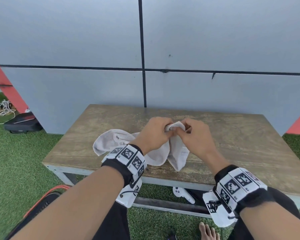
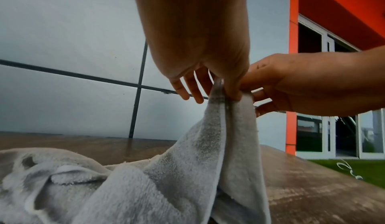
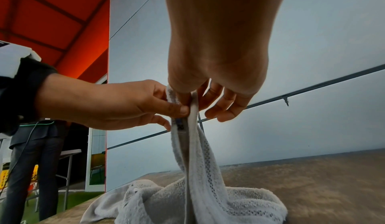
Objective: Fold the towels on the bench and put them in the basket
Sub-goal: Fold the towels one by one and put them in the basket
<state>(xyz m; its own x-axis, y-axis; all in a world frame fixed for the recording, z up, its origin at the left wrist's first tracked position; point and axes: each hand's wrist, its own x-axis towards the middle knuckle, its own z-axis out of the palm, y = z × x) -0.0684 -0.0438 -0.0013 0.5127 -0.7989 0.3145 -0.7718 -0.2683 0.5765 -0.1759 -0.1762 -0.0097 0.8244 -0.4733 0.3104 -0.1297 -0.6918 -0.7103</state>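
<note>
A pale grey terry towel (image 1: 176, 151) is lifted at one gathered edge above the worn brown wooden tabletop (image 1: 241, 141), the rest of it draped and crumpled on the boards toward the near-left side. The left hand (image 1: 155, 134) and the right hand (image 1: 196, 135) meet almost touching at the raised peak, the fingers (image 2: 234, 92) of each pinching the cloth's hem. The risk, by the look of it: with both pinches so close together, the hem could slip or the wrong layers be caught, leaving the towel twisted rather than spread. Its long axis appears to run from the pinched peak down and left across the tabletop. No basket shows clearly; a red-rimmed dark object (image 1: 47, 200) lies on the green artificial grass (image 1: 16, 161) at lower left
</note>
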